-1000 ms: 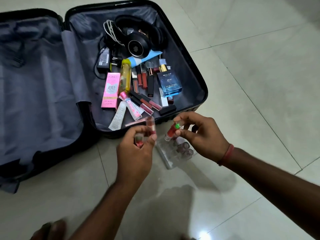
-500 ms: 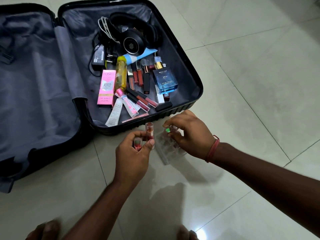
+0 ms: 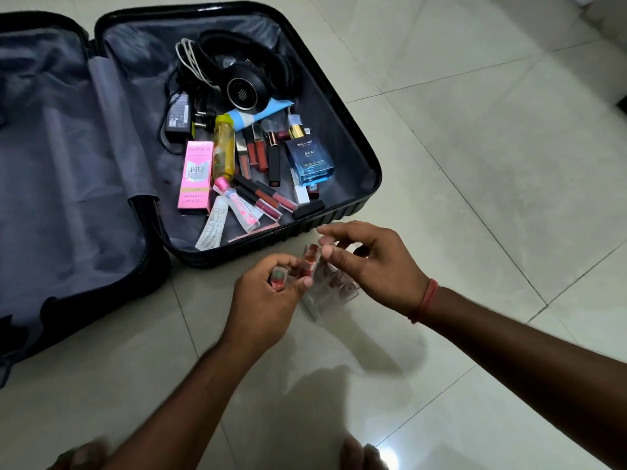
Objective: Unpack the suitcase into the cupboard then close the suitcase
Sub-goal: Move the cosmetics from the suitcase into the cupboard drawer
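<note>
A pale tiled floor [image 3: 475, 164] carries the open black suitcase [image 3: 339, 218] and a clear plastic case [image 3: 319, 300].

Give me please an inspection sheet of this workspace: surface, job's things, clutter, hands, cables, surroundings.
Surface: pale tiled floor, glossy, shadows on it.
Job's things: black suitcase lies open; inside it headphones, blue cologne bottle, pink BB cream box, yellow bottle, tubes, lip glosses.
Clutter: clear plastic case on the floor beside the suitcase, under the hands.
Hands: left hand grips small lipsticks; right hand hovers above the case, fingers curled, grip unclear.
Cables: white cable and black charger in the suitcase.
Surroundings: cupboard not seen.
</note>
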Demonstrator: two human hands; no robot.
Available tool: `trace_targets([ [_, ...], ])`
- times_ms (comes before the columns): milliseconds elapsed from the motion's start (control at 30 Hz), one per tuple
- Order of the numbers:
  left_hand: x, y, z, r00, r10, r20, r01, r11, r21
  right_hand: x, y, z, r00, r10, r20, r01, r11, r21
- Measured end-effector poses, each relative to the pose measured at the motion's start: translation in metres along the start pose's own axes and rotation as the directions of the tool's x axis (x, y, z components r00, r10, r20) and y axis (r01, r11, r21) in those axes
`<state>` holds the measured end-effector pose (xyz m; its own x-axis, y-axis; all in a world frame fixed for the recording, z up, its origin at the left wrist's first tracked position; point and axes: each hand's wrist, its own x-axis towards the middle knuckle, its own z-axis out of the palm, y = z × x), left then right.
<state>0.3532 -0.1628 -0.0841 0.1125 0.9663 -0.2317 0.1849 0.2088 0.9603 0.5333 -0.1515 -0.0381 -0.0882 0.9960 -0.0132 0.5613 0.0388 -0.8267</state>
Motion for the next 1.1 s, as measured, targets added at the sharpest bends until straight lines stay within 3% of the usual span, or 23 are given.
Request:
trace_targets([
  [267,-0.006,0.008,0.000,0.997,0.058,0.059,-0.061,0.997,0.056,-0.006,-0.005,-0.001,0.999,-0.003,0.039,0.001,0.999,0.043],
  [433,0.000,0.005,-0.002,0.996,-0.079,0.037,0.084,0.983,-0.161,0.003,0.002,-0.007,0.994,-0.101,-0.047,0.092,0.982,-0.165],
  [600,0.007,0.000,-0.006,0.991,-0.108,0.085,0.116,0.989,-0.095,0.002,0.014,-0.002,0.966,-0.228,0.121,0.258,0.879,-0.401],
  [767,0.007,-0.003,-0.007,0.988,-0.124,0.091,0.137,0.978,-0.159,0.003,0.019,-0.002,0.956,-0.257,0.140,0.293,0.835,-0.467],
  [967,0.005,0.000,-0.011,0.991,-0.037,0.126,0.049,0.995,-0.092,-0.002,0.019,0.000,0.928,-0.301,0.217,0.371,0.785,-0.496],
  [1100,0.007,0.004,-0.011,0.988,-0.031,0.154,0.045,0.996,-0.084,-0.004,0.024,0.001,0.935,-0.295,0.195,0.354,0.776,-0.521],
])
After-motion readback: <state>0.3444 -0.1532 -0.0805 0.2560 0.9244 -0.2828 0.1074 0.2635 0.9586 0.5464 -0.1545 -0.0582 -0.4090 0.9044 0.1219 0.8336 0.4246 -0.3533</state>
